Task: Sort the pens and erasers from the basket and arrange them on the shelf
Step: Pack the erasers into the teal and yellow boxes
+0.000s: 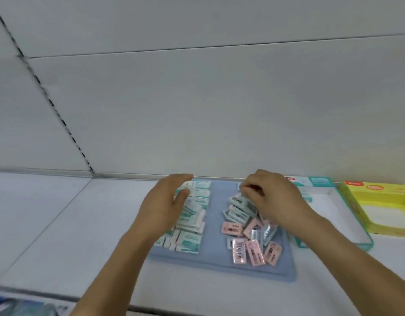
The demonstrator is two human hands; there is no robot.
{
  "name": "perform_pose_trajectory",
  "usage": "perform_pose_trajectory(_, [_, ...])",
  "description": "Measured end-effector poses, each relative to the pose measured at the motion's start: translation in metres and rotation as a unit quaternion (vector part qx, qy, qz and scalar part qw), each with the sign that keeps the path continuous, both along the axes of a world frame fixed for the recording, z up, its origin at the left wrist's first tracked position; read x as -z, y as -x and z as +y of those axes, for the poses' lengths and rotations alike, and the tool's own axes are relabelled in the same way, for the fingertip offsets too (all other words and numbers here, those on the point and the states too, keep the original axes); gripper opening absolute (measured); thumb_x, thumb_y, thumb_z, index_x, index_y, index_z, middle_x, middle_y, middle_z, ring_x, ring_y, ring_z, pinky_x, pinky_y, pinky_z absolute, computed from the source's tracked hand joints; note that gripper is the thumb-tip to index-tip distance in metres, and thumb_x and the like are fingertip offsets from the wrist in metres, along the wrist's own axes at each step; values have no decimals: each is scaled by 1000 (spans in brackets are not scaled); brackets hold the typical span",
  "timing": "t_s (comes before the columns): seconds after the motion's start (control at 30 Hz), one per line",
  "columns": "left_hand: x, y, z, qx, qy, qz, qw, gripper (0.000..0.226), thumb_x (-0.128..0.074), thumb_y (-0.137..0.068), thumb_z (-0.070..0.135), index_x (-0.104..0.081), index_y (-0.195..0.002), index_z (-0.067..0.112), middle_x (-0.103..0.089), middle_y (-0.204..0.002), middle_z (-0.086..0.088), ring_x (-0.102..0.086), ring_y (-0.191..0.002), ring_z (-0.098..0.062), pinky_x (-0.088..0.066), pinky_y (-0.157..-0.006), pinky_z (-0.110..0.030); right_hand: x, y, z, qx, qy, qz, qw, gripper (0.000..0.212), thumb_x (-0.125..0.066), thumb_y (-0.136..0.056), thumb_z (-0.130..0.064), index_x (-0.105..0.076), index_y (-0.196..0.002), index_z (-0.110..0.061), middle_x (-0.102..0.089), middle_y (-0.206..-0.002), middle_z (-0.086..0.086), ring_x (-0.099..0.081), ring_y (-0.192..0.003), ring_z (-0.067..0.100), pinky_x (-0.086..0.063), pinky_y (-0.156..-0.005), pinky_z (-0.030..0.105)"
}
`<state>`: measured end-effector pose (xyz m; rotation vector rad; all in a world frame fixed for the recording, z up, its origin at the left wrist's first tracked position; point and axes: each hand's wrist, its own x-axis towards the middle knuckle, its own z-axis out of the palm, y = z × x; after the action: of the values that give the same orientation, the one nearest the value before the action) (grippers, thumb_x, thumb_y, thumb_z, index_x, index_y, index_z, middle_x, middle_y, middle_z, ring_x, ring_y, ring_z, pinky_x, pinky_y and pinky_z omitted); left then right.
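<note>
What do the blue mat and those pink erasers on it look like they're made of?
The blue mat looks like soft foam or felt: matte, no glare, rounded corner. The pink erasers look rubbery inside glossy clear film: light glints off the wrappers and barcodes show. Neither is certain from this blurred view.

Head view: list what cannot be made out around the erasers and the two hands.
- Left hand: it covers the left edge of the teal-and-white erasers.
- Right hand: curled fingers hide which eraser of the mixed pile it pinches.
- Eraser labels: too blurred to read.
- Yellow box: cut by the right edge.
- Basket: only a blurred scrap shows at the bottom left corner.
</note>
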<state>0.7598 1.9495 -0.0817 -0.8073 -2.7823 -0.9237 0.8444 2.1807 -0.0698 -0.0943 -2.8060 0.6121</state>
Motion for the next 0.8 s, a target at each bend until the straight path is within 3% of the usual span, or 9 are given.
perform_pose_trajectory(0.1, [1,22,-23,-34,54,-47,997,40,-51,-99,23,-51,-139,29,-50,-144,5,-48,-127,-15,-33,-98,-21,-1,21,-47,-91,28,-50,994,18,-58,-92,-31,-73,-90,-21,-66,-89,-8,-59,-82,12,-50,-77,35])
perform_pose_trajectory(0.27, [-1,38,-22,7,82,-85,993,41,-62,-93,20,-57,-134,23,-59,-131,5,-55,-114,-14,-45,-98,-31,-1,48,-88,-91,-50,-111,988,28,-66,-82,-44,-66,-82,-16,-63,-78,-2,-57,-74,18,-45,-62,32])
perform_pose_trajectory(0.37, [-5,45,-16,24,123,-69,990,37,-67,-89,20,-62,-126,18,-62,-114,-1,-58,-104,-17,-47,-92,-35,-5,56,-94,-78,-62,-139,985,41,-69,-79,-31,-37,-56,-17,-35,-54,-1,-35,-50,19,-26,-46,28])
perform_pose_trajectory(0.47, [-9,49,-11,32,149,-68,986,23,-68,-88,23,-71,-108,14,-65,-98,-4,-62,-92,-20,-51,-84,-40,-7,62,-98,-63,-70,-154,984,43,-66,-76,-20,-28,-56,-17,-29,-54,-1,-29,-49,18,-21,-45,27])
perform_pose_trajectory(0.63, [-5,53,-4,-17,143,-80,986,30,-78,-76,32,-71,-103,20,-64,-92,7,-62,-81,-12,-46,-64,-22,-3,62,-96,-40,-34,-174,983,40,-67,-75,-21,-31,-58,-17,-35,-56,0,-36,-52,20,-24,-46,27])
perform_pose_trajectory(0.73, [-4,53,-2,-58,141,-66,986,33,-79,-72,37,-72,-100,22,-70,-94,6,-63,-78,-10,-43,-58,-21,-2,51,-79,-24,55,-114,992,25,-69,-80,-24,-50,-67,-13,-55,-71,6,-54,-70,25,-41,-56,35])
perform_pose_trajectory(0.8, [-8,49,0,-84,109,-55,989,24,-76,-74,35,-73,-96,24,-71,-88,9,-63,-72,-7,-43,-54,-22,-4,36,-51,10,106,-40,994,14,-70,-82,-27,-63,-77,-16,-62,-78,-2,-58,-76,17,-43,-64,30])
